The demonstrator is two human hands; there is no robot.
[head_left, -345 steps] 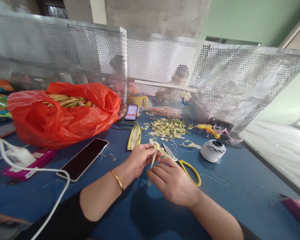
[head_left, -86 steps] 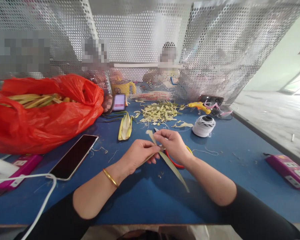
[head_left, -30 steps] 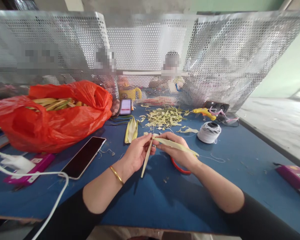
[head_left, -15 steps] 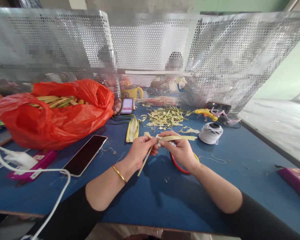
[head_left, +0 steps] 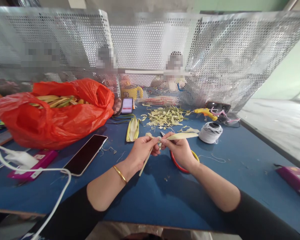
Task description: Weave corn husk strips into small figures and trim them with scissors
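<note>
Both my hands meet over the blue table (head_left: 165,200), pinching pale yellow-green leaf strips. My left hand (head_left: 141,150) is closed on a strip (head_left: 145,162) whose free end hangs down toward me. My right hand (head_left: 180,150) is closed on a second strip (head_left: 183,136) that sticks out to the right. The two strips cross between my fingertips. Under my right hand lie scissors (head_left: 180,165) with red and yellow handles. A gold bangle sits on my left wrist.
A red plastic bag (head_left: 52,113) full of leaves lies at the left, a black phone (head_left: 86,154) beside it. Leaf scraps (head_left: 165,117), a folded leaf (head_left: 133,128), a white thread spool (head_left: 210,132) and a yellow glue gun (head_left: 205,113) lie beyond my hands. People sit behind the perforated metal screen (head_left: 215,60).
My right hand has swung its strip from hanging down and right to lying nearly level, pointing right. My left hand keeps its pinch; its strip still hangs toward me.
</note>
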